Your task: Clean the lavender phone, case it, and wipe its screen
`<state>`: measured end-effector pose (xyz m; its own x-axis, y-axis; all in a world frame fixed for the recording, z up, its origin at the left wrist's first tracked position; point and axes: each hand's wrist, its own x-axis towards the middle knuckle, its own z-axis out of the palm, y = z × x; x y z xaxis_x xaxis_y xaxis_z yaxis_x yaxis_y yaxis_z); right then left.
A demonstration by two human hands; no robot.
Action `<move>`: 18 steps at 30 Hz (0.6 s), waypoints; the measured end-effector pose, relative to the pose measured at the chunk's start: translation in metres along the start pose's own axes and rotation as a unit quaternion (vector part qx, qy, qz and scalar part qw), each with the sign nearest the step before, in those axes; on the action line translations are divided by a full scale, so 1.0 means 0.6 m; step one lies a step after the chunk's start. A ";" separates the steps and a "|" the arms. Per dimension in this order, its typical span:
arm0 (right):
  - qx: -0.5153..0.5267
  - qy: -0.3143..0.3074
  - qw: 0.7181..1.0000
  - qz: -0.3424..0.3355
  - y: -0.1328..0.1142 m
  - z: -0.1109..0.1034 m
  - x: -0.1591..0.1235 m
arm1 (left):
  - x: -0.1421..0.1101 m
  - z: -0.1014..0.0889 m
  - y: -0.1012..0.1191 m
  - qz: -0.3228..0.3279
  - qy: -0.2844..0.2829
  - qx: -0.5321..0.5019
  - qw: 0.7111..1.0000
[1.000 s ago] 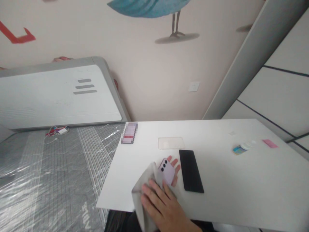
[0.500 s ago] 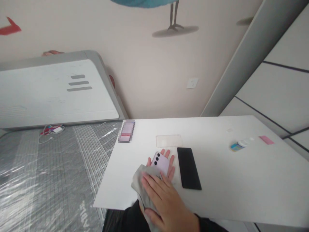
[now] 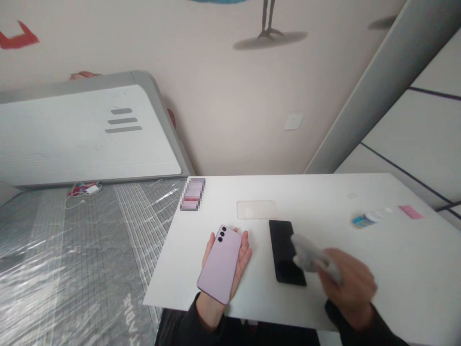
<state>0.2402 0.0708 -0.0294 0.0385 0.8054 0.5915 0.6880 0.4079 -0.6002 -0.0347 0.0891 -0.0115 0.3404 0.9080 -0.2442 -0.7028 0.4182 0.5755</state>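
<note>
A lilac phone (image 3: 220, 263) lies back-up on my left hand (image 3: 244, 252), palm up with the fingers stretched flat beneath it, over the near edge of the white table (image 3: 324, 202). My right hand (image 3: 349, 283), blurred by motion, is closed on a grey cloth (image 3: 312, 255) and sits to the right, over the near end of a black phone (image 3: 284, 250) that lies flat on the table. A clear phone case (image 3: 256, 209) lies just beyond both phones.
A pixelated card (image 3: 192, 193) sits at the table's far left corner. A small bottle (image 3: 365, 219) and a pink slip (image 3: 410, 212) lie far right. A plastic-wrapped mattress (image 3: 72, 259) fills the left, with a cable (image 3: 82, 190) by a white board (image 3: 86, 129).
My right hand lifted the grey cloth off the lilac phone and swung it right over the black phone. The lilac phone now shows whole on my left palm.
</note>
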 end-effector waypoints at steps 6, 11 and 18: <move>-0.299 -0.077 0.951 -0.034 0.081 -0.070 0.048 | -0.026 -0.048 0.013 -0.125 -0.009 -0.220 0.967; -0.144 -0.140 0.979 -0.026 0.054 -0.025 0.051 | -0.017 -0.034 0.025 -0.106 0.030 -0.118 0.987; -0.086 -0.252 0.964 -0.014 0.088 0.112 0.165 | -0.018 -0.007 0.055 -0.004 0.065 0.086 0.994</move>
<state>0.2313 0.2012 -0.0385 -0.3079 0.9198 0.2433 0.7958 0.3891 -0.4640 -0.0644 0.0932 0.0069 0.2545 0.9048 -0.3414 -0.5786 0.4253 0.6959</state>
